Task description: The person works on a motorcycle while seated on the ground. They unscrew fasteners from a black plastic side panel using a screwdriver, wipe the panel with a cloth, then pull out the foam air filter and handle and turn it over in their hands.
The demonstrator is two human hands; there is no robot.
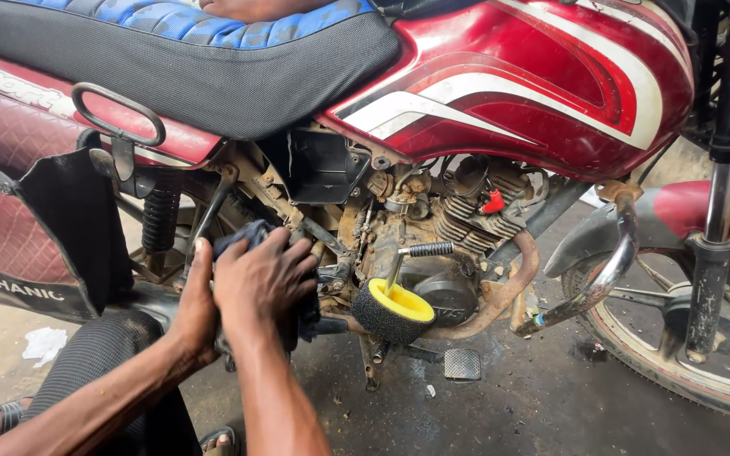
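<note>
dark blue rag [245, 234] | crumpled | pressed against motorcycle frame below seat, left of engine

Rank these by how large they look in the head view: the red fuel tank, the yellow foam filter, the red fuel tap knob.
1. Red fuel tank
2. Yellow foam filter
3. Red fuel tap knob

The gaps are plain, though distance from the camera differs slightly.

White lettering strip on maroon side bag [10, 283] at left, white stripe decals on red fuel tank [534, 76]

Glossy red fuel tank [542, 76], textured matt seat [213, 76], rusty metal exhaust pipe [500, 295], yellow foam filter [394, 308].
</note>
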